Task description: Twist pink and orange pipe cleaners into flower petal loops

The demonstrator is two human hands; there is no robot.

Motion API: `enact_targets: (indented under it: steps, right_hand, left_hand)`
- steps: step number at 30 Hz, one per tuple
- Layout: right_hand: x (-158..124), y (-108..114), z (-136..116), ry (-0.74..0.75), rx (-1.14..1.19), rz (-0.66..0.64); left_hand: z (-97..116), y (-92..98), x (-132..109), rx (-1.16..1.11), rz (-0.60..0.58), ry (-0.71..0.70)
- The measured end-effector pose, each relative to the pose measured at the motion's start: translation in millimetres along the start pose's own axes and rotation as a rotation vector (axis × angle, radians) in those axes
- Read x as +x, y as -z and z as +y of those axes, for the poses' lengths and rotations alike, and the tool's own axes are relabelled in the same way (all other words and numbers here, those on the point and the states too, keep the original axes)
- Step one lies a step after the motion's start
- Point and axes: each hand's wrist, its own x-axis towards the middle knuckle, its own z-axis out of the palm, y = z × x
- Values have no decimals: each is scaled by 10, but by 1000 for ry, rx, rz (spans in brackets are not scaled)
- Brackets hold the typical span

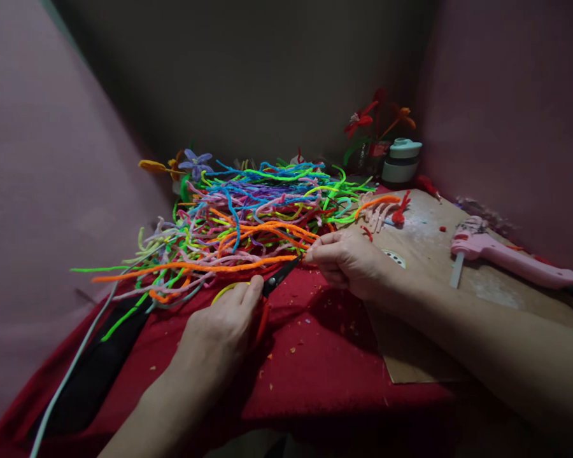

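Observation:
My left hand (226, 318) is closed around the handles of a pair of scissors (279, 278), which have dark blades and red and yellow grips. The blades point up and to the right, their tip at the end of an orange pipe cleaner (195, 267). My right hand (348, 257) pinches that orange strip's right end beside the blade tip. The strip stretches left, across the front of a large pile of multicoloured pipe cleaners (267, 197). Whether the blades touch the strip is too small to tell.
A pink glue gun (510, 254) rests on a brown board (491, 299) at the right. Behind stand a lidded jar (401, 166) and red flowers (361, 119). A purple flower (197, 163) is at the back left. Small scraps dot the red cloth (305, 375); a pale cable (76, 359) crosses the left.

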Motion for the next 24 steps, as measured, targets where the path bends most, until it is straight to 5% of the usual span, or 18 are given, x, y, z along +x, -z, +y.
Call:
enact_targets:
  steps: [4, 10, 15, 21, 24]
  right_hand:
    - [37, 26, 13, 26, 17, 33]
    - [53, 47, -51, -98, 226, -2]
    - [51, 86, -117, -122, 430, -29]
    - [19, 22, -50, -111, 311, -70]
    - [-19, -23, -4, -87, 221, -122]
  left_hand:
    - [-41, -35, 25, -121, 71, 58]
    - [15, 39, 151, -394, -31, 93]
    - [75, 65, 273, -653, 19, 135]
    - [89, 163, 490, -1238, 183, 584]
    - [165, 216, 655, -1502, 266, 646]
